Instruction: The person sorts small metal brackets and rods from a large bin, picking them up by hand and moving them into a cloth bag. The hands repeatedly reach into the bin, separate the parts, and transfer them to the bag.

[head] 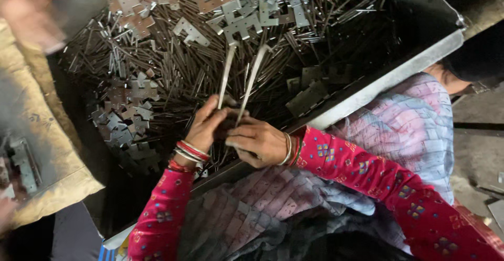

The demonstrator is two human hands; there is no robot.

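Over metal tray [367, 90], hands [231, 132] gripping rods [239, 82]

The scene is dim overall, lit by soft, cool light that seems to come from the upper right, where the pale rim of the metal tray [399, 75] catches the brightest band. The heap of thin metal rods [173, 67] gives small, scattered glints rather than hard glare. Deep shadow fills the tray's lower left corner, its right inner wall and the bottom edge of the frame, where detail is lost. The upper left corner holds a smeared, blurred pinkish shape, too soft to identify. The left edge is also soft and slightly noisy. The hands [231, 132] at centre are fairly sharp, with colours muted by the low light.
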